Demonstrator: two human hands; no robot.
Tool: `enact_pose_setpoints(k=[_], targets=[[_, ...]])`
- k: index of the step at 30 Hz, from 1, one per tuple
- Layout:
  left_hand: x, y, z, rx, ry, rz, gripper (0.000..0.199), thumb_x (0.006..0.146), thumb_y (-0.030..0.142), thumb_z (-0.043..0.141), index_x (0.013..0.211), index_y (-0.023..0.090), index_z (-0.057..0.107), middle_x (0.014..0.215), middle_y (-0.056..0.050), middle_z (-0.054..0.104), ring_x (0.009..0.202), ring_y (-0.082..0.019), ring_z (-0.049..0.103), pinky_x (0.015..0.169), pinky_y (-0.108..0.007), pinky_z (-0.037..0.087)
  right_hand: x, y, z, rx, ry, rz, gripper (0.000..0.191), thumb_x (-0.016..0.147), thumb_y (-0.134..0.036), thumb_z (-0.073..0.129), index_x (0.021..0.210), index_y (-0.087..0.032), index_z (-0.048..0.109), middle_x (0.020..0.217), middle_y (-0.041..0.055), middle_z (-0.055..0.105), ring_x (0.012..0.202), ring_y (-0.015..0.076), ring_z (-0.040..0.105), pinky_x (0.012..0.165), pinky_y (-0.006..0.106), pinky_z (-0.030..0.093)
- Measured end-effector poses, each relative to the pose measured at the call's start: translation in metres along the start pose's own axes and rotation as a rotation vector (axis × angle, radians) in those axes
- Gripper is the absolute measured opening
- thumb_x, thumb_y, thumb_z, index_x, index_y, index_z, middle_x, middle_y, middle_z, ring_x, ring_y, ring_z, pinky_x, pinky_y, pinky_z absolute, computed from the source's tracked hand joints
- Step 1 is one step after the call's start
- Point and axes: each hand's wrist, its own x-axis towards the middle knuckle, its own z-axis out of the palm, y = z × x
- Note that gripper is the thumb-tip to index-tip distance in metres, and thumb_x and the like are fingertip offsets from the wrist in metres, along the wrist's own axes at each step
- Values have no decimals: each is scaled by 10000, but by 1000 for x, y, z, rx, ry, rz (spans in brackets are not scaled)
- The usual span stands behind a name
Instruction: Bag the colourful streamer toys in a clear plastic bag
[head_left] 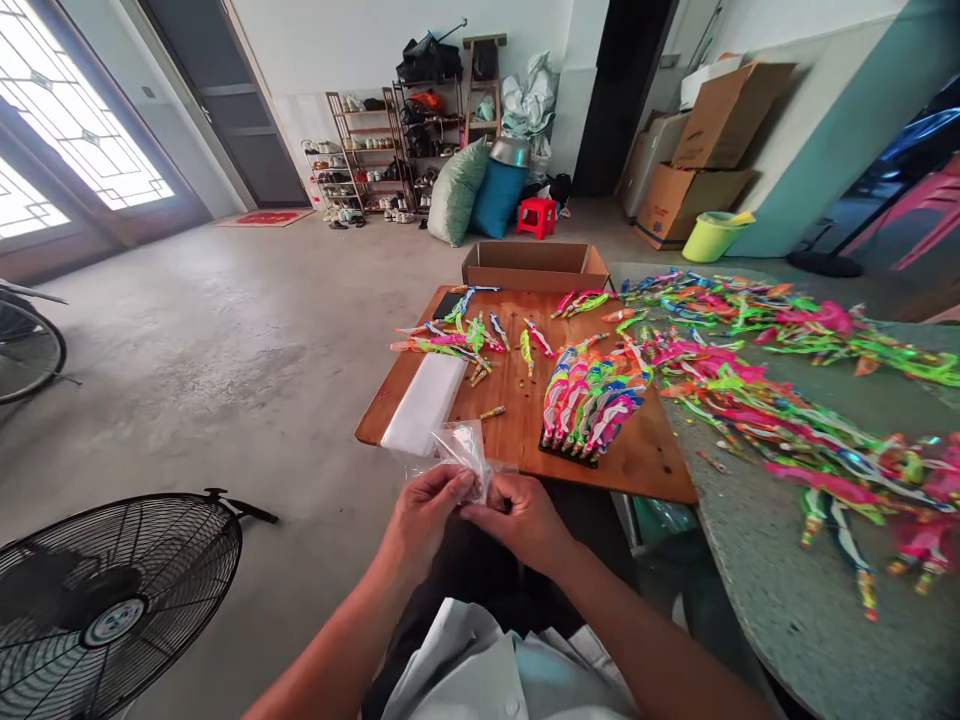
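Note:
Close together at the table's front edge, my left hand [431,510] and my right hand [525,515] both pinch a crinkled clear plastic bag [463,447]. Behind the bag, a stack of white plastic sheets or bags [426,400] lies on the wooden table [502,445]. A black-based holder to the right stands full of colourful wrapped sticks [592,400]. More loose colourful pieces [457,338] lie at the back left of the table, and one small stick [493,412] rests near the middle.
An open cardboard box [536,268] stands beyond the wooden table. Heaps of colourful pieces [787,400] cover much of the grey table [810,600] at the right. A black fan [112,600] is at the lower left. Shoe racks and a red stool [536,215] are farther back.

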Motion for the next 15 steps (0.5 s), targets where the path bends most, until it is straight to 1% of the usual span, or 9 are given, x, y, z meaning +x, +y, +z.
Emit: enact_pose_setpoints(k=[2,4,6,8,10,12,13,14,15], targets=[[2,1,-9,-187,46,-75,274,767,369,849,865,139,737,840,-45,707,757,-139,647,732,-247,553,0,8,-5,28,40,64,481,896,-495,663,584,-204,440,574,-49,440,576,105,384,561,248,303],[2,4,-18,-334,103,-121,258,754,304,861,913,153,726,901,-50,725,807,-149,677,774,-264,578,1,21,-12,-44,102,79,488,934,-521,601,592,-209,446,588,-38,453,586,114,401,570,252,315],[-2,9,-27,-442,132,-105,242,743,249,859,911,168,705,861,-28,706,781,-134,674,751,-247,580,5,35,-22,-235,177,42,473,949,-503,570,597,-217,438,607,-24,469,610,128,422,595,266,320],[-9,12,-32,-495,84,-97,219,743,236,850,865,170,680,771,1,648,715,-116,642,723,-241,577,10,46,-33,-454,262,9,435,964,-442,535,606,-225,418,629,-9,481,628,141,430,624,284,316],[-18,14,-34,-467,-21,-141,222,756,269,839,798,165,647,674,23,558,617,-99,569,673,-251,561,19,53,-43,-598,341,20,388,969,-382,510,624,-234,410,645,4,505,630,153,439,636,295,310],[-27,12,-33,-356,-134,-210,281,794,340,810,729,162,602,603,42,455,527,-79,451,624,-265,524,29,53,-51,-665,408,50,370,967,-379,525,642,-238,418,662,19,542,643,164,472,642,298,313],[-30,11,-33,-279,-172,-223,309,810,377,794,719,164,588,588,51,413,506,-72,394,600,-261,494,34,52,-54,-682,433,67,373,966,-394,542,648,-239,425,667,25,559,653,170,492,646,299,319],[-33,9,-34,-182,-190,-214,324,812,403,789,725,167,584,588,56,392,504,-68,356,579,-250,457,39,50,-55,-690,453,87,379,966,-412,558,652,-239,434,670,29,574,660,174,512,651,299,328],[-34,6,-36,-63,-182,-183,337,798,420,798,732,169,583,596,55,389,515,-70,341,563,-235,417,43,48,-56,-692,463,111,382,965,-422,570,656,-237,446,673,33,588,667,177,530,657,300,339]])
